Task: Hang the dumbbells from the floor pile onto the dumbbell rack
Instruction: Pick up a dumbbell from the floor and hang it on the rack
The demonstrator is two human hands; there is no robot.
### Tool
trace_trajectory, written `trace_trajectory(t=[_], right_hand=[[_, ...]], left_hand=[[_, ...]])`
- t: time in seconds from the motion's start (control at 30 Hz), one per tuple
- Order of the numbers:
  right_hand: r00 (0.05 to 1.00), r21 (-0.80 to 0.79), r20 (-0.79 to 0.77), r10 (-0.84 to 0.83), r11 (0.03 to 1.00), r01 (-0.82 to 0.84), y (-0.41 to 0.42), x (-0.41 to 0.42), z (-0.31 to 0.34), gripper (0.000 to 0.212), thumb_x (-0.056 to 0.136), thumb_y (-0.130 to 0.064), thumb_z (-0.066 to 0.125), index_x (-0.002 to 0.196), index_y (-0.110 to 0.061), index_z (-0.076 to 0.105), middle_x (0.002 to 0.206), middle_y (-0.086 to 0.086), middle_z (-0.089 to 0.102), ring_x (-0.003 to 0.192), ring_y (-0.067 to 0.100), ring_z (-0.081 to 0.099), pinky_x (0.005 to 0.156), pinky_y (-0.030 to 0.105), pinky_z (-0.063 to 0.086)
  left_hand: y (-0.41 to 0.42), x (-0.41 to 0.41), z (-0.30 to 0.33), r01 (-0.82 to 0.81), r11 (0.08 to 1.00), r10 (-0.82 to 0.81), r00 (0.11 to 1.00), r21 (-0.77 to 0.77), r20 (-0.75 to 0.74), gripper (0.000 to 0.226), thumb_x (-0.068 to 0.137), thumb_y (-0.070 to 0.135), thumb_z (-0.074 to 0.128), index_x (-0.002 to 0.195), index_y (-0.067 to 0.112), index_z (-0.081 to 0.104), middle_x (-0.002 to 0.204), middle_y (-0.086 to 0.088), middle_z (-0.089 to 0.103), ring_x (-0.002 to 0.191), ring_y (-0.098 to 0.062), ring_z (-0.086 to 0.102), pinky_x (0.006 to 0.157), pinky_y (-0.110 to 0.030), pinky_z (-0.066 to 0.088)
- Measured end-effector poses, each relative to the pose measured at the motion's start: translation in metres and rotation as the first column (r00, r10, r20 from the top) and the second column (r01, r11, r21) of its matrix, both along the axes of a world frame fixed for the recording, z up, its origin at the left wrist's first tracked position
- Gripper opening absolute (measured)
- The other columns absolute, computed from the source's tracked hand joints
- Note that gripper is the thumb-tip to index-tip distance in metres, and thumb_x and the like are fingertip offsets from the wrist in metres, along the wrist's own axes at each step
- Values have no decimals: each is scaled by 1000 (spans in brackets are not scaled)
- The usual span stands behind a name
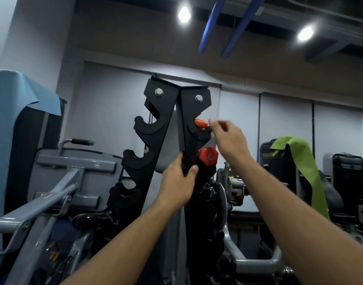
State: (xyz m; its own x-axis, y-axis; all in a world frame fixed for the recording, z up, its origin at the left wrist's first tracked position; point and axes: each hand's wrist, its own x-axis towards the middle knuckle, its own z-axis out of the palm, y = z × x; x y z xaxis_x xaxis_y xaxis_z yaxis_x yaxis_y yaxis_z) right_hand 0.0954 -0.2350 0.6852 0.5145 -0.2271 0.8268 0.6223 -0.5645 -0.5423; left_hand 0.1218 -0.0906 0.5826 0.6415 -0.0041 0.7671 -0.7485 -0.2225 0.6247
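Head view. Grey wall panels and a dark ceiling with two bright lamps (184,15) and blue pipes (230,25) form the background; no floor is visible. Grey gym machines (53,202) crowd the lower left, one draped with a blue cloth (18,89); a green cloth (300,161) hangs over equipment at right. At centre stands the black dumbbell rack (176,112), an upright tower with hooked cradles down each side. An orange dumbbell (201,122) sits in the upper right cradle and a red dumbbell (208,156) in the cradle below; only one end of each shows. The left hand (179,182) grips the rack's front edge, thumb and fingers wrapped around it. The right hand (228,138), motion-blurred, hovers just beside the orange dumbbell with fingers loosely spread, holding nothing. The rack's lower cradles are lost in shadow behind the forearms.
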Motion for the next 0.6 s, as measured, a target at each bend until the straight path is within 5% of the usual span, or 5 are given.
trace_trajectory(t=[0.1,0.2,0.3,0.6], right_hand=[[984,-13,-152,95,995,-98,9,-4,54,58,103,-63,49,128,-12,65,103,-3,60,96,21,57,80,35,43],[927,-155,-370,63,980,-128,7,11,76,67,99,-68,53,137,-13,63,131,2,63,112,24,57,83,37,44],[878,-263,-478,26,949,-172,0,26,79,66,94,-70,61,131,-16,66,135,-1,68,118,21,58,83,38,43],[875,-243,-467,129,932,-268,-5,28,76,57,85,-64,74,119,-17,74,121,-1,75,117,21,65,91,41,48]], left_hand=[[1,1,3,-9,1000,9,1000,23,-11,51,105,33,62,154,29,48,132,18,64,121,-15,68,108,-42,55],[3,1,8,-27,998,27,1000,53,-10,53,106,34,61,156,29,46,141,13,62,126,-14,65,111,-40,54],[5,0,22,-35,998,36,999,61,-17,54,107,39,58,158,30,43,144,8,63,131,-14,61,114,-39,50],[2,8,52,-15,1000,15,1000,-13,-24,68,100,61,40,162,33,35,151,2,59,139,-20,55,118,-47,45]])
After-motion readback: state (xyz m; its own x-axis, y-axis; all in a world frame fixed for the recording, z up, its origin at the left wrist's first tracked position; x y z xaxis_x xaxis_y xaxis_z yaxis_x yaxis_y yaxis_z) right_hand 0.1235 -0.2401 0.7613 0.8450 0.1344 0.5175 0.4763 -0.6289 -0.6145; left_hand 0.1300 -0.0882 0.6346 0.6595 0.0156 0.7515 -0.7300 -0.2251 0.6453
